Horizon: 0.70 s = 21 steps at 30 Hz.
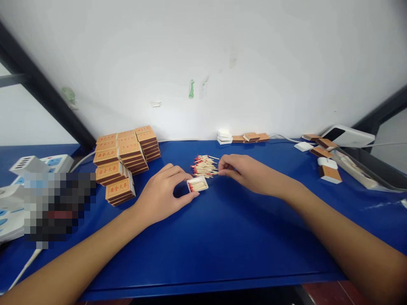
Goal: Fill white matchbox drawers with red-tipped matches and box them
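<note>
My left hand holds a small white matchbox tray on the blue table, thumb at its near side and fingers at its far left. Inside the tray lie several red-tipped matches. Just behind it is a loose heap of matches, most red heads pointing left. At the heap's right edge, my right hand has its thumb and fingers pinched together at the bare end of a match; the fingertips partly hide it.
Stacks of orange matchboxes stand at the left, near a white power strip. White trays and orange covers lie along the wall. A white device, more boxes and a dark open container are at the right.
</note>
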### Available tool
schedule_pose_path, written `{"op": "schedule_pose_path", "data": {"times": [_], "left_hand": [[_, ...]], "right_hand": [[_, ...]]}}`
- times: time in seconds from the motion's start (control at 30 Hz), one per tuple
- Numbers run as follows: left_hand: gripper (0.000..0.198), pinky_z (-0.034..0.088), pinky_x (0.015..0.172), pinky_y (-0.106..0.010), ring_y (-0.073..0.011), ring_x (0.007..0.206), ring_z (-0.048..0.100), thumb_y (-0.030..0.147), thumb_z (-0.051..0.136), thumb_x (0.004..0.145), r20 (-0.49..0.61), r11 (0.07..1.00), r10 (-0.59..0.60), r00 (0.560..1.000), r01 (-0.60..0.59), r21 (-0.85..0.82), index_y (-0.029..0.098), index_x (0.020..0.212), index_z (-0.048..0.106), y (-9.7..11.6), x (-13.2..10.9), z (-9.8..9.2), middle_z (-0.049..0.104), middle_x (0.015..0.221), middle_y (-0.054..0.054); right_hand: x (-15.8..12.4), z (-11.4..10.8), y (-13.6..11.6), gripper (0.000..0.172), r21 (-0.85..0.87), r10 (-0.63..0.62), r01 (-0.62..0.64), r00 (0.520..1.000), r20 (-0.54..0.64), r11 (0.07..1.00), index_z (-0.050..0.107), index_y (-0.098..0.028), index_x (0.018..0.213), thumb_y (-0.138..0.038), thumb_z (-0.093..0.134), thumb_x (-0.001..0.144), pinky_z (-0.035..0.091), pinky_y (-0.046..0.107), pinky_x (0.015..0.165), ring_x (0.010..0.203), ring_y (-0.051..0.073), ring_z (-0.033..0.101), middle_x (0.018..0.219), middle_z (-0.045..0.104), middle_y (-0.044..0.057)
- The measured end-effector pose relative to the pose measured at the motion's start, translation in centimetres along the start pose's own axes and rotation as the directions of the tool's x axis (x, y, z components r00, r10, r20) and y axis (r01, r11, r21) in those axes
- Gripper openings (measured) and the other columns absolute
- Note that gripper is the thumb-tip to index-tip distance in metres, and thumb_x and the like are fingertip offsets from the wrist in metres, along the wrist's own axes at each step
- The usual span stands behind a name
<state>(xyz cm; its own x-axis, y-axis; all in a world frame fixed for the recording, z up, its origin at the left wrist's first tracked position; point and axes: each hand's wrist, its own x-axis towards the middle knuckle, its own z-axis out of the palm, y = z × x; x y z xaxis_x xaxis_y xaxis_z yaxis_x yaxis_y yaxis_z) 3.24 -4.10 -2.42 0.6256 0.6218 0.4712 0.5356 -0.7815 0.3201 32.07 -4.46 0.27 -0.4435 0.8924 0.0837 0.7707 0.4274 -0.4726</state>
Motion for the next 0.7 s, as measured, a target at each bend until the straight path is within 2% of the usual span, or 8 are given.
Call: {"op": "schedule_pose_path", "data": {"times": [0.13, 0.4, 0.7], "left_hand": [[0.024, 0.054, 0.083, -0.042, -0.0237, 0.091, 0.062, 0.039, 0.076, 0.095, 0.019, 1.0, 0.008, 1.0, -0.008, -0.009, 0.021, 0.111, 0.075, -0.2, 0.1, 0.0, 0.074, 0.103, -0.006], [0.026, 0.054, 0.083, -0.04, -0.0232, 0.092, 0.063, 0.038, 0.078, 0.094, 0.033, 0.999, 0.029, 0.999, -0.029, -0.023, 0.02, 0.112, 0.074, -0.4, 0.1, 0.0, 0.074, 0.105, -0.006], [0.023, 0.053, 0.083, -0.04, -0.0233, 0.091, 0.063, 0.037, 0.078, 0.094, 0.032, 0.999, 0.032, 0.999, -0.031, -0.042, 0.022, 0.111, 0.074, -0.3, 0.1, 0.0, 0.074, 0.105, -0.006]], "right_hand": [[-0.1, -0.6, 0.8, 0.023, -0.002, 0.035, -0.035, 0.998, 0.049, 0.999, 0.063, -0.025, 0.09, -0.039, 0.051, 0.103, 0.042, 0.036, 0.068, 0.077, 0.023, 0.062, 0.089, 0.072, 0.007], [-0.1, -0.5, 1.3, 0.019, 0.048, 0.045, -0.049, 0.996, 0.076, 0.998, 0.064, -0.026, 0.089, -0.038, 0.056, 0.102, 0.043, 0.033, 0.068, 0.075, 0.02, 0.062, 0.086, 0.072, 0.003], [-0.3, -1.1, -0.6, 0.023, 0.257, 0.051, -0.066, 0.997, 0.064, 0.964, 0.07, -0.025, 0.092, -0.046, 0.062, 0.099, 0.047, 0.032, 0.07, 0.075, 0.019, 0.064, 0.086, 0.073, 0.003]]}}
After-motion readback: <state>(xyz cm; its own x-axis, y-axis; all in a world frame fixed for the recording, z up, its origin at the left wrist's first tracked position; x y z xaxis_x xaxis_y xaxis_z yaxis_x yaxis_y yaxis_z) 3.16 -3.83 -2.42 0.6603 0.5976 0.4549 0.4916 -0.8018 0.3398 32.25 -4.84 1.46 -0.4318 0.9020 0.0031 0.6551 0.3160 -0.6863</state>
